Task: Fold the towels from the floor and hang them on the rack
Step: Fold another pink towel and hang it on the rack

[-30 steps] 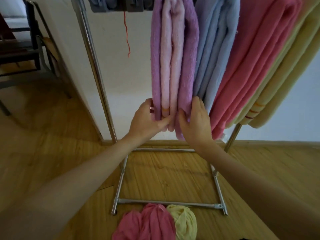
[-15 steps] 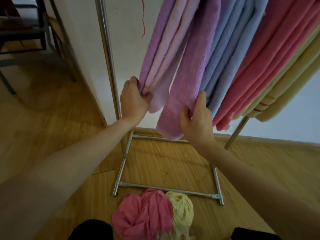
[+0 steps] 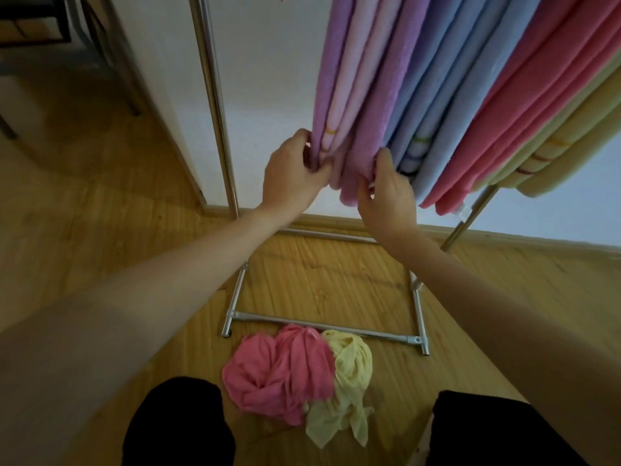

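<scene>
Gathered again at frame centre after being spread half a second ago: purple towel (image 3: 356,105) on the rack (image 3: 215,105), hems pinched by left hand (image 3: 292,176) and right hand (image 3: 386,193); pink towel (image 3: 279,371) and yellow towel (image 3: 349,375) still crumpled on the floor (image 3: 100,230), unfolded.

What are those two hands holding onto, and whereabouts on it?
Both grip the purple towel hanging on the rack, at its bottom end: the left hand pinches its left edge, the right hand its right edge.

A white wall (image 3: 268,79) meets a wooden floor (image 3: 84,213) at a wooden skirting board (image 3: 504,235). Dark furniture legs (image 3: 127,92) stand at upper left.
</scene>
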Available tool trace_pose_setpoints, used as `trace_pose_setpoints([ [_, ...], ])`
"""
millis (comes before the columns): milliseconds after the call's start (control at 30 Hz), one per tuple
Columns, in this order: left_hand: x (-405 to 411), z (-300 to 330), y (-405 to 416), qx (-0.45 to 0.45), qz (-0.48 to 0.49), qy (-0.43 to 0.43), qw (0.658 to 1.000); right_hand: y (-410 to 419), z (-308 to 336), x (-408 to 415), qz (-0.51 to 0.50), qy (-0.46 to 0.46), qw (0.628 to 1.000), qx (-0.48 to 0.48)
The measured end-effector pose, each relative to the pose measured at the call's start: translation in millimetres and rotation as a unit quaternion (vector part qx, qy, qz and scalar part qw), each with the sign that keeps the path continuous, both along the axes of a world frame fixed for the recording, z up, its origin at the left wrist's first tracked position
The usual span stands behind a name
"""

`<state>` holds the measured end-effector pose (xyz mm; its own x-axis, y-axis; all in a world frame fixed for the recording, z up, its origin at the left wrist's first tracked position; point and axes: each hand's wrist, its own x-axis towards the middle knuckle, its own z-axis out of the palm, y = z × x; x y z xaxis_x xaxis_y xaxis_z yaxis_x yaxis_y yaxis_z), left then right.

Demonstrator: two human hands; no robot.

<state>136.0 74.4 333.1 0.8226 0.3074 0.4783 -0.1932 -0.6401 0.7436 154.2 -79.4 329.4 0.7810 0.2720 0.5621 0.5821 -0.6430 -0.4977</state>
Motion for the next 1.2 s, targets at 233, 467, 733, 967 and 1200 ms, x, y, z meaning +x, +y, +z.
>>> trace_pose_setpoints([
  [233, -33, -114, 6, 0.029, -0.042, 0.193, 0.980, -42, -100, -19, 0.024, 0.164, 0.978, -0.123],
  [467, -70, -252, -2, 0.060, -0.054, 0.394, 0.915, -69, -235, -60, 0.093, 0.408, 0.851, -0.318],
  [733, -118, -385, -24, 0.067, -0.106, 0.545, 0.829, -60, -357, -107, 0.142, 0.525, 0.785, -0.296],
  [967, -94, -441, -24, 0.156, -0.151, 0.509, 0.833, -38, -425, -101, 0.014, 0.521, 0.826, -0.213],
  [1200, -45, -471, -28, 0.289, -0.228, 0.440, 0.819, -36, -456, -88, -0.081, 0.526, 0.841, -0.096],
])
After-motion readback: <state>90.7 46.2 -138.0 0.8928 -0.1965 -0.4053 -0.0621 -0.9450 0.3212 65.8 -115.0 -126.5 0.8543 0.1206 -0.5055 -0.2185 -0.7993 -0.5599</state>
